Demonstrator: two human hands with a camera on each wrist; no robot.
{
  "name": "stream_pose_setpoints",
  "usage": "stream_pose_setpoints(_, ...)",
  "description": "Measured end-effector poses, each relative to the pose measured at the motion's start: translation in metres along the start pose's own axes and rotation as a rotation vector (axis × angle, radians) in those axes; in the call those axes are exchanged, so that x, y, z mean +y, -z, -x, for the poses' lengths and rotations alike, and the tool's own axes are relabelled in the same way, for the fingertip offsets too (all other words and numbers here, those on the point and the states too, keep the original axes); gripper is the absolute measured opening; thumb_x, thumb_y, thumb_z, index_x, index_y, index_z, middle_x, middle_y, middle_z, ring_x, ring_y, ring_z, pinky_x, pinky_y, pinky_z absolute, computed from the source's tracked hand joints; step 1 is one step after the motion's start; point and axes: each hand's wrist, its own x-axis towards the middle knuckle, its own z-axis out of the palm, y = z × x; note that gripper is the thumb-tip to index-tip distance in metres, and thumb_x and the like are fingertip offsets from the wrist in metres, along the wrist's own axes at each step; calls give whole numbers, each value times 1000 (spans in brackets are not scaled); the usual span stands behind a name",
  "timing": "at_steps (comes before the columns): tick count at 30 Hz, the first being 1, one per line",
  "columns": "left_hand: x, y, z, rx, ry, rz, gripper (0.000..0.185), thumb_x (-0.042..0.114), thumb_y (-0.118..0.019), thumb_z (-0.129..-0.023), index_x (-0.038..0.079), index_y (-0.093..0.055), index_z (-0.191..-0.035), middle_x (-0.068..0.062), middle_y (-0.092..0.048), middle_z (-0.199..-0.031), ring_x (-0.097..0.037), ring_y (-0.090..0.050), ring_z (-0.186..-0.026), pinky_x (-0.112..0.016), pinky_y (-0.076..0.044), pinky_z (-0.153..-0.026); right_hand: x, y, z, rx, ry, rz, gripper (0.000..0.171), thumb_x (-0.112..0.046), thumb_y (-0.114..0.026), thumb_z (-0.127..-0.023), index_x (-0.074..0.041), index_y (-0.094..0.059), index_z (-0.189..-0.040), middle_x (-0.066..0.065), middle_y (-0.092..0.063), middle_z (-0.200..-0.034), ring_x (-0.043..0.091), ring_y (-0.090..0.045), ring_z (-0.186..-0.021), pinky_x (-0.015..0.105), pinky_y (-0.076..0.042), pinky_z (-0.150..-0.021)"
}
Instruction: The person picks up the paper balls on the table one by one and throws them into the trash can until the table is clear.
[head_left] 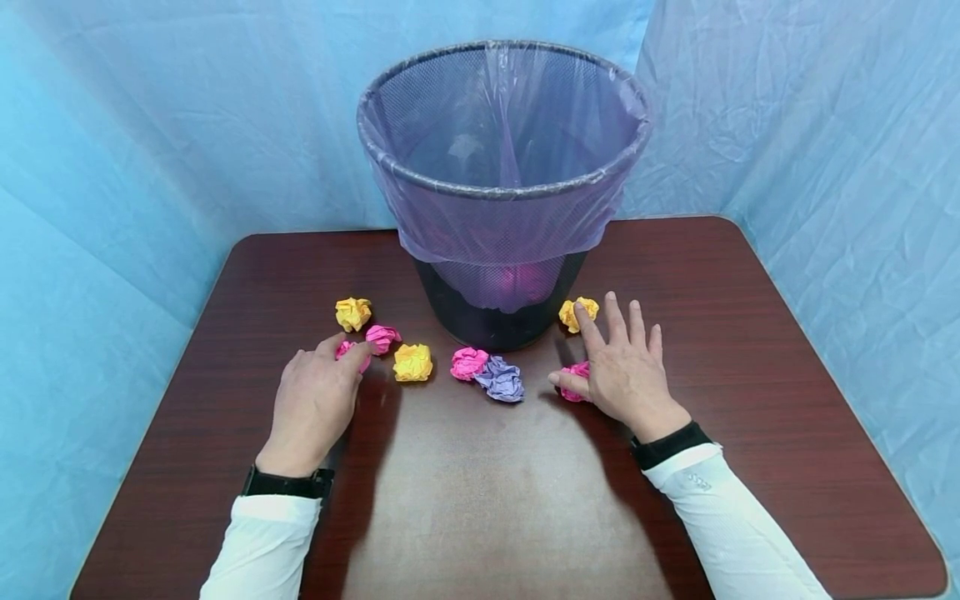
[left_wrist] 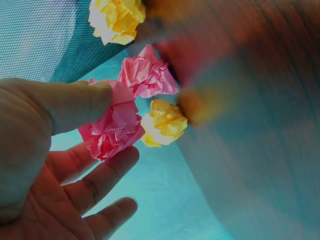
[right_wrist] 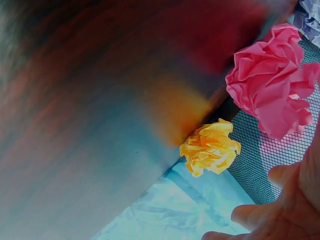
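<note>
My left hand (head_left: 315, 404) pinches a crumpled pink paper ball (left_wrist: 114, 125) between thumb and fingers, at the left of the table. Just beyond it lie another pink paper ball (head_left: 383, 338) and a yellow one (head_left: 353, 313). My right hand (head_left: 624, 371) is spread with straight fingers over a pink paper ball (right_wrist: 270, 80), partly hidden by the thumb in the head view. A yellow paper ball (right_wrist: 210, 147) sits past that hand's index fingertip.
A black mesh bin (head_left: 495, 329) with a purple liner (head_left: 510, 225) stands at the table's back middle, pink showing inside through its wall. In front lie a yellow ball (head_left: 412, 363), a pink ball (head_left: 468, 363) and a purple ball (head_left: 501, 379). Blue cloth (head_left: 187, 108) hangs around the table (head_left: 465, 500).
</note>
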Motion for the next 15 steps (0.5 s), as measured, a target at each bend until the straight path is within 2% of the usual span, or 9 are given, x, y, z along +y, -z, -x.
stream_pose_setpoints(3,1,2,-1,-19,15,20,44,10,-75,-84,16,-63,-125,-26,-60,-122,-43,-63,-97,-58,-51,-80,0,0,0,-7,-2,-6,106,-83,-52,-72,-28,-18,-156,20,-10,-159,49,-5,-143,73,-13,-104)
stream_pose_setpoints(7,2,5,-3,-54,44,43,48,12,-76,-83,16,-60,-129,-26,-57,-125,-43,-60,-101,-57,-52,-81,0,0,0,-11,-4,-8,106,-83,-53,-72,-29,-17,-156,20,-9,-159,49,-5,-143,74,-12,-104)
stream_pose_setpoints(15,3,8,-5,-43,30,63,52,13,-79,-80,15,-60,-129,-26,-57,-125,-42,-60,-100,-55,-52,-82,0,1,1,-8,-3,-1,106,-84,-52,-72,-29,-17,-156,21,-12,-159,50,-8,-143,74,-13,-104)
